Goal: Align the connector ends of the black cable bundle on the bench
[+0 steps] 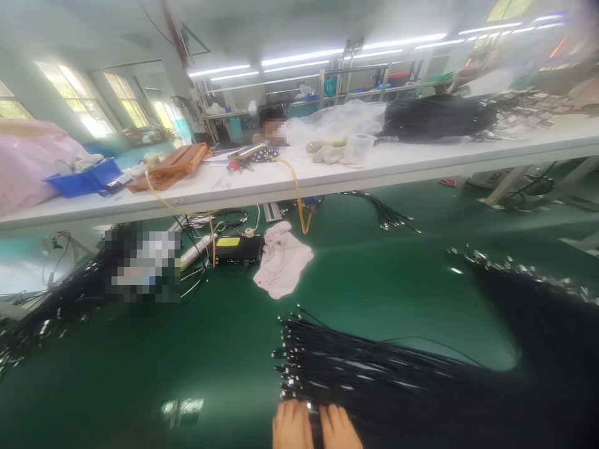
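A wide bundle of black cables (374, 362) lies across the green work surface, its small metal-tipped ends pointing left. At the bottom edge of the view, my left hand (292, 425) has its fingers curled down at the near end of these cables, by the tips. Close beside it on the right, my right hand (339, 428) is closed over the same near cables. A short dark stretch of cable shows between the two hands. The fingertips and palms are hidden, so how many strands they grip cannot be seen.
A white shelf (262, 187) crosses above the green surface (224, 349), holding a blue bin (87, 179), wooden blocks (175, 167), gloves (330, 153) and more black cables (435, 117). Below it are a pale cloth (283, 262) and a black box (238, 251). A person's head (271, 125) shows behind.
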